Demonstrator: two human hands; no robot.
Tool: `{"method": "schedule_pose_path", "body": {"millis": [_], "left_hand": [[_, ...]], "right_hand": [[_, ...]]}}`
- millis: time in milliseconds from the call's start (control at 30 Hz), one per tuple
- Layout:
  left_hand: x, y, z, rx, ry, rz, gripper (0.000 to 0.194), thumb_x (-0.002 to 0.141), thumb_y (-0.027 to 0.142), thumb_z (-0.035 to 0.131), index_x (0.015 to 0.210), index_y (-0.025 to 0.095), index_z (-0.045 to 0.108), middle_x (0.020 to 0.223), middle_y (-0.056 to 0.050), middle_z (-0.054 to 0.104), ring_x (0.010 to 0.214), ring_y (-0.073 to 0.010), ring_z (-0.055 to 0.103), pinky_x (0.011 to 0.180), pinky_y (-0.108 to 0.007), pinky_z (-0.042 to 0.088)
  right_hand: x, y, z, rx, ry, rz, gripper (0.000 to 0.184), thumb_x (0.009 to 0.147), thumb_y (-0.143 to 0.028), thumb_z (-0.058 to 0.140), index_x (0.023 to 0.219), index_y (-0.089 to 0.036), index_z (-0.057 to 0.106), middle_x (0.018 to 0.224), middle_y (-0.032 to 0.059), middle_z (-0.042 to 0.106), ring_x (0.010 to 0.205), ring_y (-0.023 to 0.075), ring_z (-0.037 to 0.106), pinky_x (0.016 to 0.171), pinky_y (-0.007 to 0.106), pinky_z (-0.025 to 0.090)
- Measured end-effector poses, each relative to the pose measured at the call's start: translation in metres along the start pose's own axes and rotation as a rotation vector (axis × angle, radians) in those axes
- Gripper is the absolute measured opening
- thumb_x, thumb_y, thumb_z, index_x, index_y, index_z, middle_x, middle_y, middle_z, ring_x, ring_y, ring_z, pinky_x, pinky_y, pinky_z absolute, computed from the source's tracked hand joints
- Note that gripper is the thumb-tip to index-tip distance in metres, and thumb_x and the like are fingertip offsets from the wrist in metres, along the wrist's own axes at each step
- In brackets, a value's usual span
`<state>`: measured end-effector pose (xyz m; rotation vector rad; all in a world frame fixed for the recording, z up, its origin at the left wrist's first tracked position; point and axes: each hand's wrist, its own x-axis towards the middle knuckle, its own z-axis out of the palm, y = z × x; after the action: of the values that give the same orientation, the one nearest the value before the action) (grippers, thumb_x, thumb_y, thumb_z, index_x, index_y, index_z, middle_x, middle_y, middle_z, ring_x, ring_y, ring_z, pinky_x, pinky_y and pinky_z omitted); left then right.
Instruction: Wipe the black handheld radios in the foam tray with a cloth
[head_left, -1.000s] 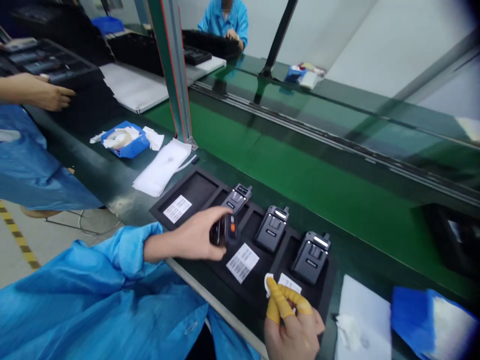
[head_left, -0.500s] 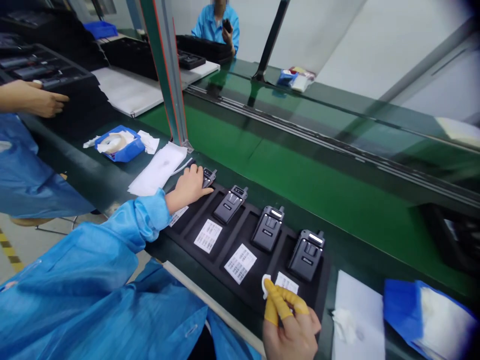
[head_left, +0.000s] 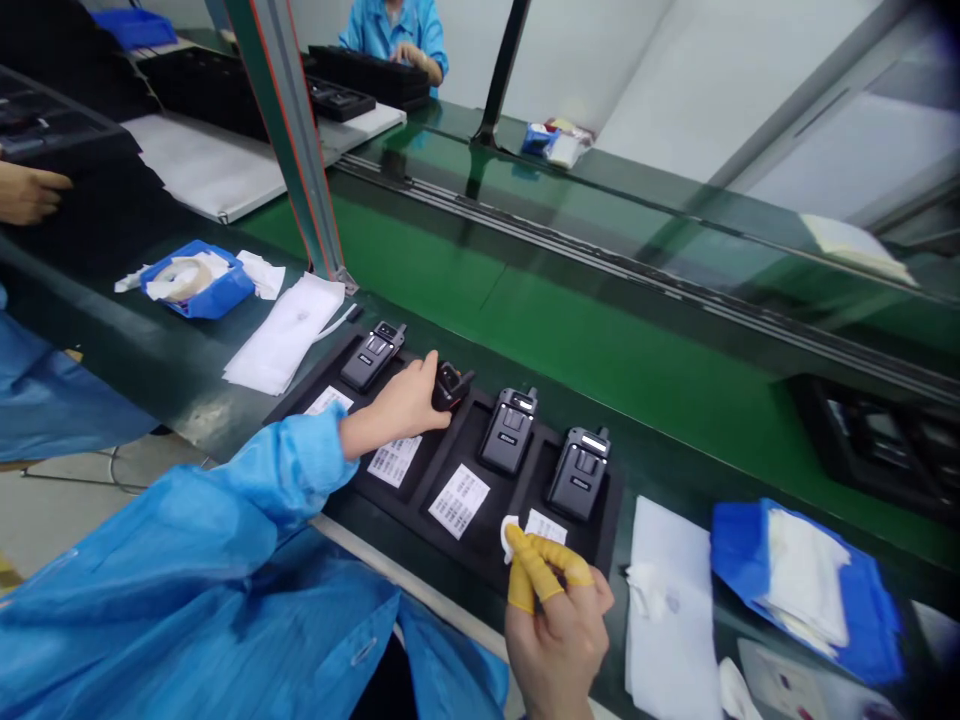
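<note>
My left hand (head_left: 412,400) is closed around a black two-way radio (head_left: 449,384) with a stub antenna, which looks tilted in its slot of the black tray (head_left: 420,520). To its left another two-way radio (head_left: 373,355) lies face down. On the right side, a radio (head_left: 508,430) and an end radio (head_left: 578,474) rest in their slots. White label sheets (head_left: 459,500) lie below the radios. My right hand (head_left: 559,610), with yellow finger cots, pinches a small white wipe (head_left: 509,537) over the tray's near right part.
White paper (head_left: 671,620) and a blue box of wipes (head_left: 810,590) lie at right. Left of the tray are folded white sheets (head_left: 281,335) and a blue bin (head_left: 199,280) with tape. Co-workers sit at left and behind a green belt (head_left: 525,280). A post (head_left: 292,140) rises nearby.
My left hand has moved right from the leftmost radio to the second one, which is now tilted in its grip. My right hand still pinches the wipe. The view has shifted right.
</note>
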<state>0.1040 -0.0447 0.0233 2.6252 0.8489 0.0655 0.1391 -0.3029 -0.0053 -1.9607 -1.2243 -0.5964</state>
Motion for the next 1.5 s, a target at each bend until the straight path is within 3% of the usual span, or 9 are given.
{"method": "schedule_pose_path", "body": {"millis": [100, 167, 367, 533, 733, 933, 1133, 1367, 1500], "left_hand": [[-0.035, 0.003, -0.013, -0.149, 0.008, 0.159, 0.072, 0.062, 0.022, 0.067, 0.127, 0.014, 0.038, 0.119, -0.010, 0.049, 0.110, -0.0246, 0.053, 0.095, -0.032, 0.043], [-0.058, 0.009, -0.016, -0.336, 0.018, 0.263, 0.062, 0.056, 0.012, 0.061, 0.115, 0.018, 0.044, 0.113, -0.007, 0.049, 0.104, -0.0228, 0.053, 0.092, -0.033, 0.045], [-0.092, 0.017, -0.005, -0.646, -0.064, 0.399, 0.056, 0.051, 0.004, 0.053, 0.104, 0.018, 0.045, 0.101, -0.005, 0.049, 0.091, -0.0202, 0.052, 0.080, -0.034, 0.047], [-0.095, 0.016, 0.002, -0.711, -0.089, 0.438, 0.054, 0.055, 0.006, 0.056, 0.106, 0.018, 0.045, 0.103, -0.007, 0.048, 0.094, -0.0218, 0.052, 0.083, -0.037, 0.047], [-0.094, 0.014, 0.000, -0.715, -0.110, 0.435, 0.054, 0.054, 0.006, 0.057, 0.106, 0.019, 0.045, 0.103, -0.007, 0.048, 0.094, -0.0218, 0.052, 0.083, -0.038, 0.047], [-0.093, 0.014, 0.000, -0.709, -0.110, 0.435, 0.053, 0.056, 0.007, 0.058, 0.107, 0.018, 0.046, 0.103, -0.007, 0.048, 0.094, -0.0217, 0.052, 0.083, -0.037, 0.047], [-0.095, 0.014, 0.000, -0.701, -0.121, 0.444, 0.053, 0.054, 0.005, 0.055, 0.103, 0.019, 0.045, 0.102, -0.006, 0.049, 0.095, -0.0217, 0.052, 0.084, -0.037, 0.047], [-0.096, 0.014, -0.002, -0.701, -0.121, 0.437, 0.047, 0.057, 0.009, 0.058, 0.101, 0.018, 0.045, 0.102, -0.007, 0.048, 0.094, -0.0220, 0.051, 0.082, -0.037, 0.047], [-0.094, 0.014, -0.003, -0.686, -0.141, 0.425, 0.049, 0.055, 0.008, 0.057, 0.101, 0.019, 0.045, 0.101, -0.006, 0.049, 0.092, -0.0214, 0.051, 0.082, -0.036, 0.047]], "right_hand": [[0.004, 0.003, -0.003, 0.014, 0.016, 0.025, 0.021, 0.081, -0.006, 0.057, 0.098, -0.019, 0.063, 0.089, 0.0049, 0.064, 0.078, 0.0150, 0.060, 0.074, 0.034, 0.042], [0.012, 0.002, -0.004, 0.023, 0.016, 0.036, 0.025, 0.081, -0.006, 0.058, 0.100, -0.021, 0.063, 0.090, 0.0046, 0.064, 0.079, 0.0149, 0.060, 0.075, 0.034, 0.042], [0.043, -0.020, 0.006, 0.066, -0.028, -0.006, 0.025, 0.082, -0.009, 0.055, 0.103, -0.020, 0.064, 0.094, 0.0053, 0.063, 0.080, 0.0136, 0.058, 0.078, 0.034, 0.038], [0.050, -0.039, 0.016, -0.002, -0.073, -0.107, 0.028, 0.082, -0.006, 0.044, 0.091, -0.023, 0.064, 0.083, 0.0002, 0.061, 0.074, 0.0111, 0.053, 0.080, 0.035, 0.030], [0.049, -0.035, 0.013, -0.147, -0.069, -0.099, 0.032, 0.077, 0.000, 0.045, 0.089, -0.022, 0.065, 0.087, 0.0007, 0.064, 0.075, 0.0108, 0.053, 0.084, 0.038, 0.027], [0.054, -0.040, 0.011, -0.060, -0.096, -0.140, 0.034, 0.079, -0.002, 0.042, 0.095, -0.024, 0.062, 0.086, -0.0009, 0.064, 0.079, 0.0115, 0.055, 0.084, 0.037, 0.027], [0.055, -0.037, 0.015, -0.171, -0.104, -0.081, 0.029, 0.076, -0.001, 0.045, 0.082, -0.023, 0.063, 0.083, -0.0013, 0.064, 0.072, 0.0102, 0.053, 0.084, 0.038, 0.026], [0.057, -0.042, 0.015, -0.028, -0.104, -0.084, 0.027, 0.077, -0.002, 0.044, 0.076, -0.023, 0.061, 0.077, -0.0021, 0.061, 0.071, 0.0103, 0.051, 0.083, 0.036, 0.028], [0.062, -0.034, 0.013, -0.146, 0.073, -0.043, 0.029, 0.077, -0.001, 0.048, 0.083, -0.024, 0.064, 0.077, -0.0021, 0.060, 0.064, 0.0089, 0.048, 0.080, 0.036, 0.029]]}}
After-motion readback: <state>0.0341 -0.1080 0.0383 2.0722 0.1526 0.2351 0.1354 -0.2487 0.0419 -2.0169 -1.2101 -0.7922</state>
